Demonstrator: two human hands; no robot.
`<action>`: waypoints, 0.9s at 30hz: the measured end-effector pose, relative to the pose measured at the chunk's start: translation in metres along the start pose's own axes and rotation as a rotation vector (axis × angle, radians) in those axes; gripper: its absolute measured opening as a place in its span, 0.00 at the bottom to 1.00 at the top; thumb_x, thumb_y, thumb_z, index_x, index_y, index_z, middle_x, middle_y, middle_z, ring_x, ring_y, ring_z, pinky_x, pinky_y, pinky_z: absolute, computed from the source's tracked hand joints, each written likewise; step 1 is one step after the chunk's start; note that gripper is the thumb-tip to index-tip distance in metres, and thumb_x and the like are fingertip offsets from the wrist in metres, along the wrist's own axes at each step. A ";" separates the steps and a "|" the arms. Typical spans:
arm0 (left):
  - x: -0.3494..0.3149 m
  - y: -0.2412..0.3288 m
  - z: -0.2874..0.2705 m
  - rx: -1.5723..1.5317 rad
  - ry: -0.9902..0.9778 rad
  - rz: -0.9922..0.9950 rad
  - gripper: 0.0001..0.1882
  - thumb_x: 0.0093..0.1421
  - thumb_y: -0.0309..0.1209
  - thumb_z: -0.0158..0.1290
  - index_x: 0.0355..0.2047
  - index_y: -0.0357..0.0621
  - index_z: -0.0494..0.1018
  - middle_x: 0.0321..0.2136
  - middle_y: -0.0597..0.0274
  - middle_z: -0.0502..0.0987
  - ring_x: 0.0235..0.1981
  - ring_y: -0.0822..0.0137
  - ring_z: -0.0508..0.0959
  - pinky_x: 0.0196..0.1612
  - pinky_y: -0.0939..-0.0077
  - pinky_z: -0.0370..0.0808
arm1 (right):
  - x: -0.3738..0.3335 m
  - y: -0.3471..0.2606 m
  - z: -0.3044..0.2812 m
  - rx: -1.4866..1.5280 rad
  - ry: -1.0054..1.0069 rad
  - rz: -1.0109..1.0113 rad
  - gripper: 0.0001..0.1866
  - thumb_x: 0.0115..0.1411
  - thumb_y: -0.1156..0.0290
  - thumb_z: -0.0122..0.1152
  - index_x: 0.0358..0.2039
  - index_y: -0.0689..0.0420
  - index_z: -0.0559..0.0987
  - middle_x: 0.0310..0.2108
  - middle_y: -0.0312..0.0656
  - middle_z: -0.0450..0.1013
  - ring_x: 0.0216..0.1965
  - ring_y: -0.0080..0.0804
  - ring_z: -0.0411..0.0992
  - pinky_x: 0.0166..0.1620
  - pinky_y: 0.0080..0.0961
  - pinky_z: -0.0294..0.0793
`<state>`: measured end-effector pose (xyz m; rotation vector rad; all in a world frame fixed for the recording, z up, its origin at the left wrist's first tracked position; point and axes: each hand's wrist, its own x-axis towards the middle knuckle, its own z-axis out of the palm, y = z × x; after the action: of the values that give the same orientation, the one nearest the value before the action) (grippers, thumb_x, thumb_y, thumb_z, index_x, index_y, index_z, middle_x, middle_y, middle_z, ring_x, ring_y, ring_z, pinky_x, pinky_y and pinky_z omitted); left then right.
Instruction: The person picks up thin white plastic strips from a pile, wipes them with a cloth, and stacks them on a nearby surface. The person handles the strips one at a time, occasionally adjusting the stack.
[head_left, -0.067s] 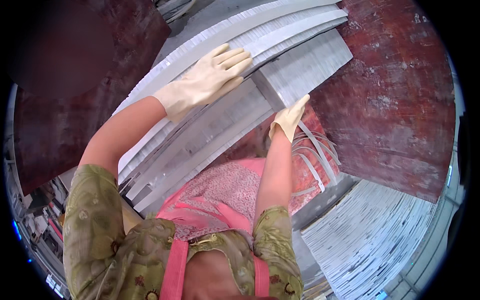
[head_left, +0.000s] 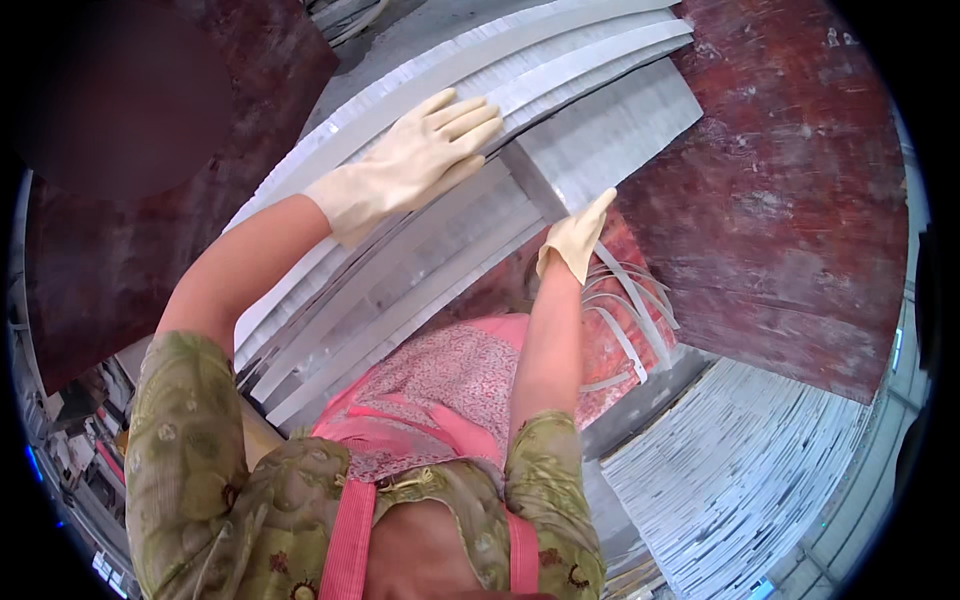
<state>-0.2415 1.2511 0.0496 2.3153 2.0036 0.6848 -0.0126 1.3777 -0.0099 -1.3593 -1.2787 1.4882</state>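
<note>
The left hand (head_left: 415, 155) lies open, fingers stretched, on a ribbed stack (head_left: 520, 68) of pale strips that slants across in front of the person. The right hand (head_left: 577, 240) is open too (seen nearly edge-on), its straight fingers at the near edge of a grey block (head_left: 620, 130); I cannot tell whether they touch. Curled strips (head_left: 632, 292) hang near the right wrist.

My gloves (head_left: 410, 160) are plain cream, my apron (head_left: 440, 385) pink with a pink-and-white speckled front, my shirt (head_left: 185, 430) olive with small dark motifs. The long strips (head_left: 595, 57) are pale silvery grey. The right board (head_left: 780, 200) is mottled red; the left board (head_left: 110, 270) looks maroon, though it's dim there. The stack of slats (head_left: 740, 470) is streaked white and grey.
</note>
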 end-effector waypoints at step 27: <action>-0.006 0.042 0.000 0.200 0.067 0.106 0.25 0.73 0.36 0.45 0.67 0.39 0.65 0.70 0.51 0.65 0.73 0.58 0.61 0.78 0.53 0.48 | -0.303 0.217 -0.369 -1.060 0.230 0.522 0.27 0.68 0.52 0.48 0.57 0.60 0.77 0.54 0.59 0.76 0.56 0.55 0.75 0.58 0.46 0.73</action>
<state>-0.2020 1.2381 0.0595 2.5585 2.0788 0.5993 0.4216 1.1071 -0.1239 -2.6104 -1.7174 0.8514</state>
